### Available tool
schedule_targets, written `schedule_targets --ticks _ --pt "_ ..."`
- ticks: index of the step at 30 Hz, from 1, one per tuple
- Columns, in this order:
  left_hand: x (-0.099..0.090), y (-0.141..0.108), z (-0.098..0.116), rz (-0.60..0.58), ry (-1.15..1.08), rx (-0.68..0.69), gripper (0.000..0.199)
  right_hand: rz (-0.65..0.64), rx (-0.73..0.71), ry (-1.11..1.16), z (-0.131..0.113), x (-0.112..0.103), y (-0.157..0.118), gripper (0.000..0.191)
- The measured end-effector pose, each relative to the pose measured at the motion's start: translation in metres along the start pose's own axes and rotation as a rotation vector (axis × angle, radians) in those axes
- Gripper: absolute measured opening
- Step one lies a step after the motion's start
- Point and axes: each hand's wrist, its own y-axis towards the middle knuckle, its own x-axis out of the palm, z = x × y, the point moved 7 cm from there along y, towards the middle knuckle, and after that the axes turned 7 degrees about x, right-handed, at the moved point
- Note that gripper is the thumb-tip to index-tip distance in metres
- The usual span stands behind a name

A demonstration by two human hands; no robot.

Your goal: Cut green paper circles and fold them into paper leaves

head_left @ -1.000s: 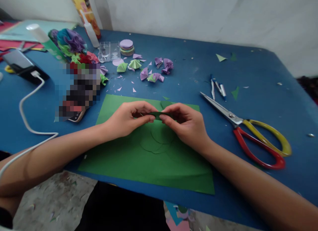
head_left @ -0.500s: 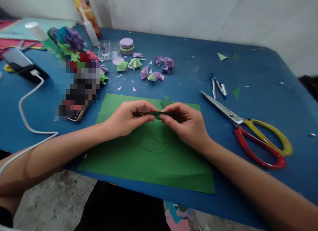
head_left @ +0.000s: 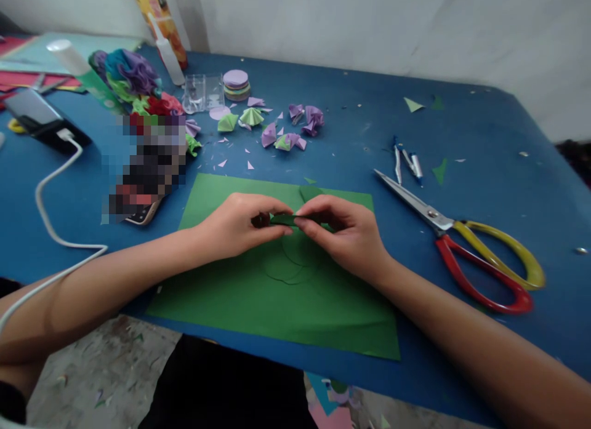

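A small folded piece of dark green paper [head_left: 282, 220] is pinched at its right end between the thumb and index finger of my right hand [head_left: 348, 229]. Its free end reaches into the gap of my left hand [head_left: 235, 224], whose thumb and index finger stand apart below and above it and do not appear to press on it. Both hands are over a green sheet of paper [head_left: 221, 293] with curved lines drawn on it. Another green paper piece [head_left: 310, 192] lies just behind my right fingers, partly covered by them.
Large scissors [head_left: 434, 213] with red and yellow handles lie to the right, a compass [head_left: 409, 161] behind them. Purple folded papers [head_left: 313, 120], stacked paper discs [head_left: 236, 84] and scraps are at the back. A phone [head_left: 145, 213] and a white cable [head_left: 44, 213] are left.
My left thumb and fingers have parted from the folded green paper. The paper has tilted flatter and moved slightly lower, still in my right hand.
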Motion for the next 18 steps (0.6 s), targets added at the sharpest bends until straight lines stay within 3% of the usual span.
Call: schedule_targets --ticks 5,12,18 --pt "0.001 -0.001 0.007 -0.011 0.095 0.125 0.009 -0.054 -0.084 -0.024 -0.005 0.004 -0.001 0.004" --pt "-0.001 -0.002 0.014 0.019 0.179 0.219 0.010 -0.088 -0.091 -0.195 -0.006 0.008 0.000 0.004" --pt "-0.004 -0.001 0.012 0.047 0.182 0.186 0.010 -0.092 -0.102 -0.195 -0.004 0.009 0.001 0.002"
